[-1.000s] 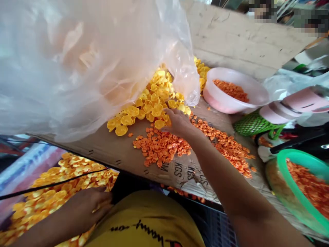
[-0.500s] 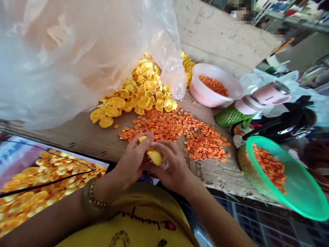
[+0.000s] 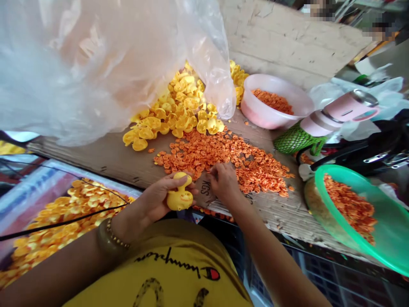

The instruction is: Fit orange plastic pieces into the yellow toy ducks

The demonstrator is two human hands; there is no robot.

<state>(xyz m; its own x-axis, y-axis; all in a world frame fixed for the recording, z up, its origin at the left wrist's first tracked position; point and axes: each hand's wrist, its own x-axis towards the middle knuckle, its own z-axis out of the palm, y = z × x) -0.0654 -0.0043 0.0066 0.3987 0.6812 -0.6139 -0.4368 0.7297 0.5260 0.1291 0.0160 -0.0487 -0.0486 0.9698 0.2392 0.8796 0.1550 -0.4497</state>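
My left hand (image 3: 158, 198) grips a small yellow plastic duck (image 3: 180, 195) just above the near edge of a cardboard sheet (image 3: 108, 157). My right hand (image 3: 223, 181) has its fingertips pinched at the near edge of a spread of small orange plastic pieces (image 3: 223, 157) on the cardboard; whether a piece is between the fingers is hidden. Behind the orange pieces lies a heap of yellow duck parts (image 3: 179, 111).
A big clear plastic bag (image 3: 96, 64) hangs over the left and back. A bin of yellow ducks (image 3: 60, 221) stands low on the left. A pink bowl (image 3: 265, 113) and a green bowl (image 3: 386, 230) hold orange pieces. A pink bottle in green netting (image 3: 322, 123) lies at right.
My right hand came back from the yellow heap, met my left hand at a yellow duck, then reached out to the orange pieces. My left hand rose from the bin and now holds the duck alone.
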